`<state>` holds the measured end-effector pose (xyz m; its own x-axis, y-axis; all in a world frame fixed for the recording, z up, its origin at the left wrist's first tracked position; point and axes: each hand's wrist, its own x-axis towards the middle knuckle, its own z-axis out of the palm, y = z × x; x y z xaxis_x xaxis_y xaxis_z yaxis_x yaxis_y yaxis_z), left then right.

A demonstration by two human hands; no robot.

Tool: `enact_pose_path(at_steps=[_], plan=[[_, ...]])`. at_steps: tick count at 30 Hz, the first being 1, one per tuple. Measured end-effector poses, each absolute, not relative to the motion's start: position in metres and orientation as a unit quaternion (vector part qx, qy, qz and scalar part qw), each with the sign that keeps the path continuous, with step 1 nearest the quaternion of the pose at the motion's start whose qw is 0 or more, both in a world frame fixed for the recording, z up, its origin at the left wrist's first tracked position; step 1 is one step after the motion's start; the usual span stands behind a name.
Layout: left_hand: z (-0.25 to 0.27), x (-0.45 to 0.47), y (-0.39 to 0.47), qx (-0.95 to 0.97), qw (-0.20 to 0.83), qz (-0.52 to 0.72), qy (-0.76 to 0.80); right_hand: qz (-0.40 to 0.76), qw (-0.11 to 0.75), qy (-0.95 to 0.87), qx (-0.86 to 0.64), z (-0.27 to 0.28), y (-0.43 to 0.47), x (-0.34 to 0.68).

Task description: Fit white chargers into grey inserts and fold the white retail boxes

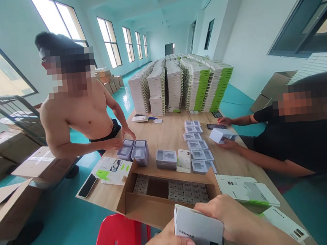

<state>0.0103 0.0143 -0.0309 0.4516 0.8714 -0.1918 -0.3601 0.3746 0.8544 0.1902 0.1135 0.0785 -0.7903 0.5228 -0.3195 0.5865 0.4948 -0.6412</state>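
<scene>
Close to me at the bottom is a white printed box (200,230), tilted, with dark lettering and small black squares on its face. The thumb of my left hand (165,242) presses on its front, the hand closed around its left side. My right hand (224,214) is closed over the box's upper right edge; some of its fingers are hidden behind it. Just beyond my hands stands an open cardboard carton (150,203) holding rows of small white boxes (183,191). Flat white and green box sleeves (245,187) lie to the right of the carton.
A person at left touches stacked plastic trays (140,153); a person at right holds a white tray (223,135). More trays (197,145) line the table (164,132). Tall box stacks (171,83) stand at the back. A red stool (113,237) and phone (87,185) are nearby.
</scene>
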Motion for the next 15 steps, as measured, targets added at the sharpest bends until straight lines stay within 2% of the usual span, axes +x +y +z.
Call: enact_pose_path(at_steps=[3,8,15], plan=[[-0.039,0.019,0.010,0.298,0.731,0.480,0.382,-0.471,0.055,0.805,0.357,0.067,0.125,0.189],[-0.049,0.030,0.003,0.298,0.551,0.625,0.465,-0.561,0.043,0.742,0.365,0.053,0.127,0.191],[-0.047,0.032,-0.011,0.247,0.531,0.638,0.500,-0.591,0.018,0.739,0.322,0.041,0.126,0.187]])
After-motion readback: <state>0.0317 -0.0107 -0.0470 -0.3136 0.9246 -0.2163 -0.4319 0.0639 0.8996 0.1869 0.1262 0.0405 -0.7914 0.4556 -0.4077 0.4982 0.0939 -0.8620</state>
